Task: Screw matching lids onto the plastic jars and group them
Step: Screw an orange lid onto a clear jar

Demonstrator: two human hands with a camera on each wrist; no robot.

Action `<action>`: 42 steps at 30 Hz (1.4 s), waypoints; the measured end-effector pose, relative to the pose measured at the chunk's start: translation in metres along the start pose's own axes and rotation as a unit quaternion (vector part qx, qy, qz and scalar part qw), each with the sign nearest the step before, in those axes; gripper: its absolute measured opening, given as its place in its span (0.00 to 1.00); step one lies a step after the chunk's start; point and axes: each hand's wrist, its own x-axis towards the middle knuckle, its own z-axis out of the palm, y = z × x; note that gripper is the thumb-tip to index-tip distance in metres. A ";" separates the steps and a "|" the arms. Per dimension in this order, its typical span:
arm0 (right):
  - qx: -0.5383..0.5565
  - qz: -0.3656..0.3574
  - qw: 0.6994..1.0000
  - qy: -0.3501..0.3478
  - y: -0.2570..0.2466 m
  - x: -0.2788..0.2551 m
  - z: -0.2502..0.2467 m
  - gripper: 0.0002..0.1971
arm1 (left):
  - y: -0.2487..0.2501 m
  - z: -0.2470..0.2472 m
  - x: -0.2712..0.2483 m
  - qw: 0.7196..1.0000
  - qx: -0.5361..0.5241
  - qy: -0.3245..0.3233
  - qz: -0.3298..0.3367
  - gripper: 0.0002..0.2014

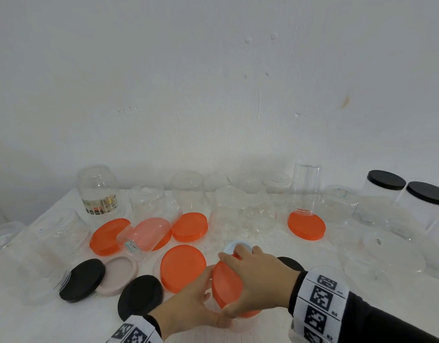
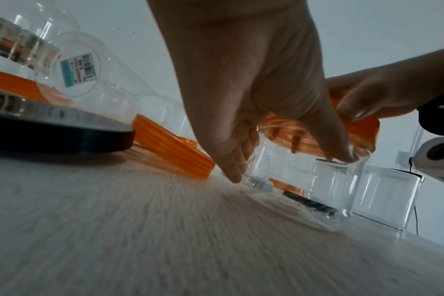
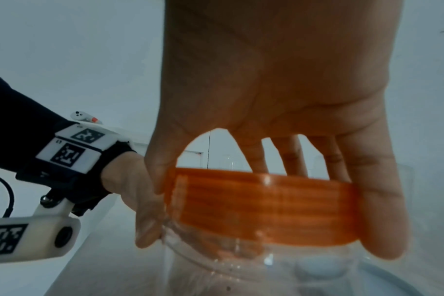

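Your right hand (image 1: 259,276) clamps round orange ribbed plastic lid (image 3: 261,208), fingers curled over its rim, on mouth of clear plastic jar (image 2: 304,170) at near centre of white table (image 2: 114,240). Your left hand (image 1: 188,298) grips jar wall just below lid. Left of it: loose black round lids (image 1: 140,297), flat orange lid (image 1: 182,267). Far right: two black-capped clear jars (image 1: 384,194). Far row: uncapped clear jars (image 1: 98,191).

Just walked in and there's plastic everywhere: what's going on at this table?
A person is fitting an orange lid onto a clear jar standing on the white table. The right hand grips the lid from above while the left hand steadies the jar. Loose orange and black lids and many open jars lie around; two black-lidded jars stand at the far right.
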 end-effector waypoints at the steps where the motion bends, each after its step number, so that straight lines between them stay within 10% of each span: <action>1: 0.002 0.007 1.000 -0.002 -0.001 0.000 0.000 0.51 | 0.000 0.001 0.001 1.000 0.009 0.003 0.000 0.52; 22: 0.006 -0.131 0.987 -0.092 0.007 -0.004 -0.036 0.48 | 0.004 0.005 0.003 0.997 0.060 0.032 0.045 0.48; 42: 0.010 -0.006 0.999 -0.050 0.001 0.001 -0.017 0.49 | -0.004 0.013 0.006 0.996 0.033 0.067 0.038 0.50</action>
